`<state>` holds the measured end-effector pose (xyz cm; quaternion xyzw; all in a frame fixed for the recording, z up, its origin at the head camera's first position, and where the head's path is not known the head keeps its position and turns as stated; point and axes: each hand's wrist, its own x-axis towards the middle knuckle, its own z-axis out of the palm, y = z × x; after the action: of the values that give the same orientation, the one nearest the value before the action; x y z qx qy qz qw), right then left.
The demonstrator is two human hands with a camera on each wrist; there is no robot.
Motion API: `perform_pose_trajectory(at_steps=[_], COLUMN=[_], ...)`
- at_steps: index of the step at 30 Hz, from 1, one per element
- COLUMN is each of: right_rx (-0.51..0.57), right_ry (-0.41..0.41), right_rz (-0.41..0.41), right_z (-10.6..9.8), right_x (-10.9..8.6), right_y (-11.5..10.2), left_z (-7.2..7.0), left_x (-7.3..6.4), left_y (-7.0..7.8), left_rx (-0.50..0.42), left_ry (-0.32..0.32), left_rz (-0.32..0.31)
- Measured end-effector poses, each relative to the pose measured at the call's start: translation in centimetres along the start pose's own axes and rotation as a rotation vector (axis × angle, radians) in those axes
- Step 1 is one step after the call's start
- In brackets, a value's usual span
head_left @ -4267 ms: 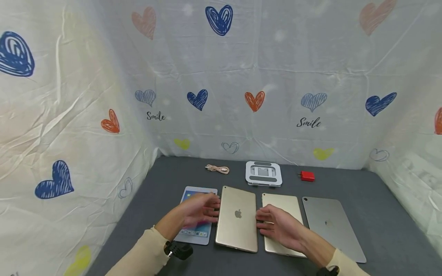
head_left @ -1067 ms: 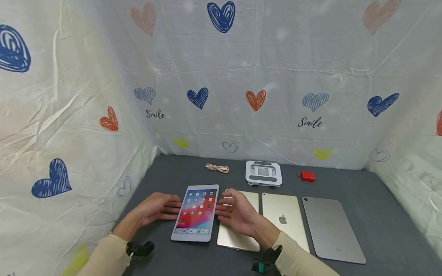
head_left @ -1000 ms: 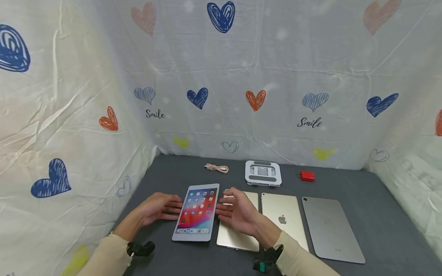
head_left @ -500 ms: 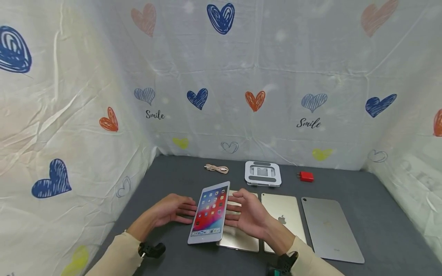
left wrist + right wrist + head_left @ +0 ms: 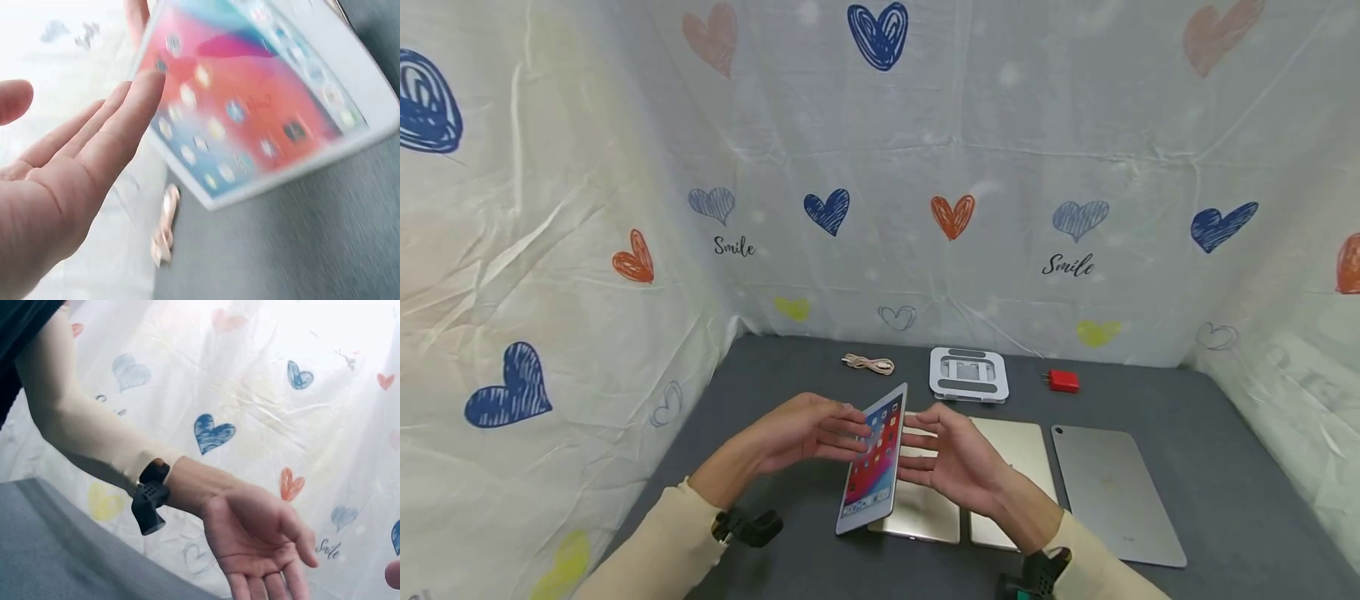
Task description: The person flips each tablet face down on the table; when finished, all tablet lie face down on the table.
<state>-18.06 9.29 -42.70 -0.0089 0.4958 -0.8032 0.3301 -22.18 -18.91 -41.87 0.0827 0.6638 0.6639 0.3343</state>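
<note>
Above the grey table (image 5: 760,379) in the head view, the lit tablet (image 5: 874,459) stands tilted on edge between the left hand (image 5: 808,429) and right hand (image 5: 953,458), both flat-fingered against its sides. In the left wrist view, straight fingers (image 5: 119,125) touch the blurred screen, seemingly without curling. In the right wrist view only the left hand shows, palm loose.

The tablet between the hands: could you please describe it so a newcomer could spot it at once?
On the dark grey table, find the row of tablets nearest the person. At its left end, the tablet is tilted up on edge. It alone shows a lit screen of colourful icons.
</note>
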Motion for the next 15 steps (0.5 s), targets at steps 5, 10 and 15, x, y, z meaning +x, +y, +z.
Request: perform_pose_trajectory(at_steps=[5,10,15], right_rx=[-0.012,-0.037,-0.060], right_ry=[-0.018,-0.024,-0.017], right_rz=[-0.015,-0.040,-0.075], right_z=[1.2,2.3,3.3], right_x=[0.6,1.1,1.5], right_y=[-0.1,-0.1,0.2], left_z=[1.3,1.1,0.6], left_x=[-0.2,-0.5,-0.9], left_y=[1.6,2.3,2.8], left_rx=[0.003,0.010,0.011], left_ry=[-0.028,-0.003,0.021], left_rz=[0.026,0.040,0.036])
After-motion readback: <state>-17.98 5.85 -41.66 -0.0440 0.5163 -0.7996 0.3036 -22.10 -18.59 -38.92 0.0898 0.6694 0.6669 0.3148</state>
